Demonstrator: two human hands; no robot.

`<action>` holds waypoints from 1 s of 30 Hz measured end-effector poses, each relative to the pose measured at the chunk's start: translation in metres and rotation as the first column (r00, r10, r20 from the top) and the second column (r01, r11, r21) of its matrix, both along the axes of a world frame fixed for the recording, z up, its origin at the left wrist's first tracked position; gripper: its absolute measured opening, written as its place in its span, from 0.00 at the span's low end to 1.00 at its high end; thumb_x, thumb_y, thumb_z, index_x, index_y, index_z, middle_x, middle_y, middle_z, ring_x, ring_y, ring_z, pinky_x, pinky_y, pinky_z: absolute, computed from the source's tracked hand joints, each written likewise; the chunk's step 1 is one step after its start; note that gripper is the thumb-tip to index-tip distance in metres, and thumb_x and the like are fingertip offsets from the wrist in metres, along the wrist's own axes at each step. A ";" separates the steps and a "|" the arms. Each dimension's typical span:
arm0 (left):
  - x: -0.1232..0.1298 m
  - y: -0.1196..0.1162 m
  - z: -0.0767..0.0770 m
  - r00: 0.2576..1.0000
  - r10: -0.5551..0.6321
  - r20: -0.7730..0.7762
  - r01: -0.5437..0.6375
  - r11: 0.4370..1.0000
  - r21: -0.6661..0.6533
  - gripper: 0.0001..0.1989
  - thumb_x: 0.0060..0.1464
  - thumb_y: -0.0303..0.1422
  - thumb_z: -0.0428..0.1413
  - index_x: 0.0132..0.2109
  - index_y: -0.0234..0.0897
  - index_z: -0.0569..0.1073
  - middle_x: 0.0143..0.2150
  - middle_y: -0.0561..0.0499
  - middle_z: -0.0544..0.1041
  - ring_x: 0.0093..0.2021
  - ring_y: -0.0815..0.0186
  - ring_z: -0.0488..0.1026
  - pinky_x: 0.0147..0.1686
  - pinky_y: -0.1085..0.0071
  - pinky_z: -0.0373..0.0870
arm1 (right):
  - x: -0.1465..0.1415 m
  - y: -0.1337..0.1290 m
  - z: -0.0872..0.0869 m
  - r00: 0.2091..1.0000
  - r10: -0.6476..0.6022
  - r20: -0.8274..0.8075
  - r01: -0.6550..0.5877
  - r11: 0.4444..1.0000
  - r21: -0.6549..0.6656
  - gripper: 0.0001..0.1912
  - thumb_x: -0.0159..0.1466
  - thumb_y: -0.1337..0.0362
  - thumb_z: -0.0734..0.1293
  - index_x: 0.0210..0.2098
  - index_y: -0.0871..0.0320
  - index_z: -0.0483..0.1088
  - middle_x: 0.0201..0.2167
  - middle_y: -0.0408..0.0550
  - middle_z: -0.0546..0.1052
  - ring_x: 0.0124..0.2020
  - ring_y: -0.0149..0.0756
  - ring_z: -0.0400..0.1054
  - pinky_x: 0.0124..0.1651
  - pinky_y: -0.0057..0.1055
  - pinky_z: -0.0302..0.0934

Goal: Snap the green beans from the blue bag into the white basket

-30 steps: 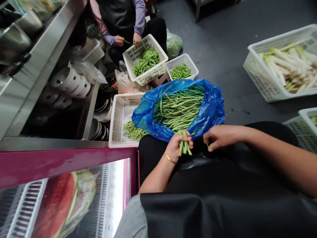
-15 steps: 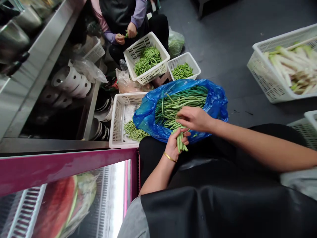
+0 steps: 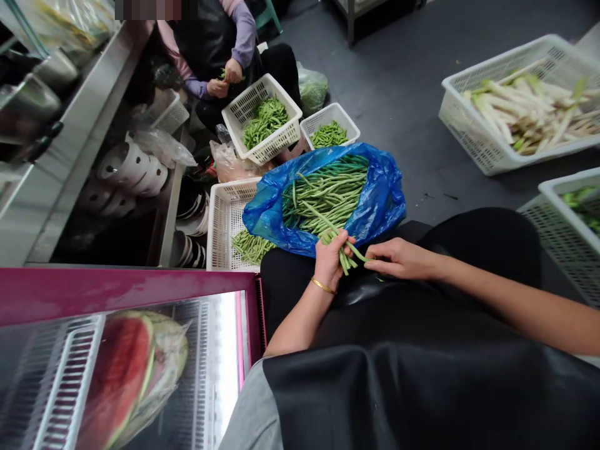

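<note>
My left hand [image 3: 330, 256], with a gold bracelet at the wrist, is closed around a small bunch of long green beans [image 3: 347, 261]. Thumb and fingers of my right hand [image 3: 394, 257] pinch the near end of one long bean [image 3: 355, 251], which slants across the bunch. Just beyond both hands, a blue plastic bag [image 3: 385, 199] lies open in front of my lap, full of long green beans [image 3: 330, 194]. Left of the bag, a white basket [image 3: 220, 228] holds shorter bean pieces [image 3: 250, 245]; the bag overlaps its right side.
Across from me a co-worker's hands [image 3: 227, 78] hold greens over a white basket [image 3: 293, 128] of beans. A smaller bean basket [image 3: 352, 132] stands beside it. At right is a crate [image 3: 478, 140] of white-stalked vegetables. A pink-framed glass case [image 3: 140, 287] with cut watermelon borders my left.
My right hand has moved from above the bag back toward my lap and now pinches a bean's end. My left hand keeps its bunch. The whole view has shifted slightly.
</note>
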State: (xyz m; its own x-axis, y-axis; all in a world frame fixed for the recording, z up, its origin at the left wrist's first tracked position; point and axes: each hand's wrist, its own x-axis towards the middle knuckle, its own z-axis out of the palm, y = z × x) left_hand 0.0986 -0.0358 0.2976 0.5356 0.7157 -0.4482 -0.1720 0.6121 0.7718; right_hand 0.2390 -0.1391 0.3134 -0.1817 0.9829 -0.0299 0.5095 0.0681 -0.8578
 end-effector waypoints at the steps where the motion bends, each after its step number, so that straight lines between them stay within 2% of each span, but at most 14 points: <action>1: -0.001 -0.003 0.001 1.000 0.003 -0.009 -0.003 1.000 0.016 0.16 0.42 0.36 0.65 0.35 0.33 0.70 0.23 0.54 0.74 0.16 0.76 0.63 0.17 0.78 0.61 | -0.001 0.001 0.003 1.000 0.009 -0.019 -0.010 0.999 -0.035 0.18 0.64 0.55 0.60 0.23 0.58 0.67 0.19 0.43 0.69 0.21 0.28 0.61 0.26 0.27 0.55; 3: -0.002 -0.007 0.002 0.998 0.059 0.007 -0.059 0.997 0.051 0.15 0.42 0.36 0.65 0.34 0.33 0.69 0.23 0.53 0.74 0.16 0.77 0.63 0.18 0.78 0.62 | -0.002 0.004 0.001 0.989 -0.084 -0.121 0.071 0.991 -0.110 0.19 0.62 0.53 0.62 0.20 0.58 0.64 0.15 0.41 0.66 0.18 0.27 0.58 0.24 0.27 0.53; 4: -0.004 -0.008 0.002 0.995 0.096 0.026 -0.097 0.993 0.063 0.15 0.42 0.36 0.65 0.34 0.33 0.69 0.24 0.53 0.75 0.17 0.77 0.64 0.19 0.78 0.62 | -0.002 0.006 -0.003 0.954 -0.209 -0.213 0.180 0.973 -0.147 0.19 0.61 0.52 0.62 0.20 0.57 0.64 0.14 0.41 0.66 0.18 0.27 0.58 0.24 0.27 0.53; 6: -0.007 -0.008 0.003 0.988 0.140 0.057 -0.143 0.988 0.059 0.15 0.42 0.36 0.65 0.34 0.34 0.69 0.26 0.53 0.75 0.19 0.77 0.66 0.20 0.78 0.63 | 0.003 0.008 -0.013 0.740 -0.514 -0.434 0.451 0.858 -0.247 0.19 0.59 0.49 0.64 0.23 0.57 0.65 0.15 0.42 0.67 0.18 0.29 0.61 0.23 0.26 0.55; 8: -0.012 -0.006 0.003 0.993 0.100 0.061 -0.101 0.995 0.026 0.16 0.41 0.37 0.65 0.34 0.34 0.70 0.26 0.53 0.75 0.19 0.76 0.66 0.20 0.79 0.63 | 0.013 0.009 -0.024 0.504 -0.658 -0.560 0.570 0.740 -0.356 0.19 0.56 0.46 0.65 0.26 0.56 0.68 0.19 0.44 0.72 0.22 0.32 0.67 0.25 0.28 0.59; 9: -0.015 -0.005 0.002 0.998 0.041 0.053 -0.041 0.999 0.004 0.16 0.41 0.38 0.66 0.35 0.33 0.71 0.24 0.53 0.75 0.18 0.76 0.66 0.19 0.79 0.62 | 0.018 0.009 -0.028 0.497 -0.658 -0.566 0.547 0.744 -0.384 0.20 0.55 0.45 0.67 0.29 0.56 0.70 0.22 0.46 0.74 0.25 0.34 0.69 0.27 0.28 0.62; 11: -0.019 -0.003 0.001 0.989 -0.146 0.028 0.147 0.989 -0.036 0.17 0.40 0.39 0.66 0.34 0.32 0.73 0.22 0.54 0.73 0.17 0.76 0.64 0.17 0.78 0.59 | 0.028 0.011 -0.030 0.681 -0.544 -0.491 0.361 0.832 -0.420 0.21 0.51 0.46 0.71 0.33 0.57 0.74 0.29 0.49 0.78 0.31 0.37 0.72 0.33 0.30 0.64; 13: -0.022 -0.003 0.000 0.938 -0.348 -0.002 0.347 0.936 -0.064 0.17 0.40 0.40 0.65 0.32 0.30 0.74 0.20 0.53 0.71 0.15 0.76 0.63 0.15 0.78 0.55 | 0.033 0.016 -0.024 0.818 -0.397 -0.416 0.189 0.869 -0.457 0.24 0.49 0.46 0.73 0.36 0.59 0.75 0.30 0.49 0.78 0.30 0.36 0.71 0.32 0.30 0.63; 16: -0.022 -0.005 -0.002 0.860 -0.509 -0.022 0.505 0.858 -0.091 0.16 0.40 0.39 0.65 0.30 0.28 0.74 0.19 0.52 0.71 0.14 0.76 0.62 0.14 0.78 0.53 | 0.028 0.028 -0.001 0.791 -0.425 -0.441 0.280 0.891 -0.357 0.26 0.54 0.43 0.67 0.38 0.59 0.74 0.21 0.43 0.72 0.19 0.29 0.62 0.24 0.28 0.57; 18: -0.022 -0.001 -0.003 0.880 -0.476 -0.009 0.471 0.873 -0.130 0.15 0.40 0.37 0.65 0.29 0.29 0.73 0.18 0.52 0.70 0.14 0.76 0.62 0.14 0.78 0.53 | 0.017 0.031 0.017 0.779 -0.489 -0.393 0.459 0.871 -0.173 0.22 0.58 0.44 0.65 0.34 0.58 0.73 0.18 0.42 0.67 0.18 0.28 0.59 0.25 0.29 0.57; 21: -0.024 0.015 -0.005 0.976 -0.217 0.032 0.219 0.948 -0.230 0.12 0.42 0.35 0.63 0.27 0.32 0.69 0.18 0.55 0.68 0.15 0.76 0.63 0.15 0.78 0.57 | 0.000 0.023 0.031 0.818 -0.513 -0.260 0.540 0.841 0.039 0.17 0.61 0.48 0.65 0.29 0.56 0.72 0.20 0.45 0.71 0.23 0.32 0.65 0.32 0.31 0.62; 24: -0.026 0.031 -0.006 0.998 0.036 0.044 -0.024 0.964 -0.266 0.12 0.46 0.34 0.61 0.26 0.34 0.66 0.19 0.56 0.67 0.17 0.76 0.64 0.17 0.79 0.59 | -0.010 0.017 0.020 0.756 -0.530 -0.384 0.525 0.841 -0.127 0.19 0.60 0.46 0.65 0.31 0.57 0.70 0.20 0.45 0.73 0.22 0.33 0.68 0.29 0.31 0.64; 27: -0.024 0.032 -0.006 0.995 -0.091 0.043 0.097 0.983 -0.154 0.13 0.43 0.34 0.64 0.29 0.33 0.68 0.24 0.53 0.72 0.21 0.73 0.69 0.21 0.78 0.65 | -0.015 0.024 -0.005 0.693 -0.503 -0.516 0.325 0.858 -0.399 0.21 0.57 0.45 0.68 0.34 0.58 0.67 0.20 0.44 0.73 0.19 0.33 0.69 0.23 0.29 0.64; 30: -0.021 0.022 -0.004 0.948 -0.317 -0.005 0.317 0.948 -0.008 0.17 0.39 0.35 0.67 0.30 0.33 0.69 0.23 0.54 0.72 0.22 0.71 0.70 0.24 0.76 0.68 | -0.015 0.032 -0.022 0.788 -0.406 -0.464 0.207 0.883 -0.421 0.19 0.59 0.48 0.66 0.36 0.57 0.64 0.21 0.43 0.74 0.19 0.32 0.69 0.23 0.28 0.63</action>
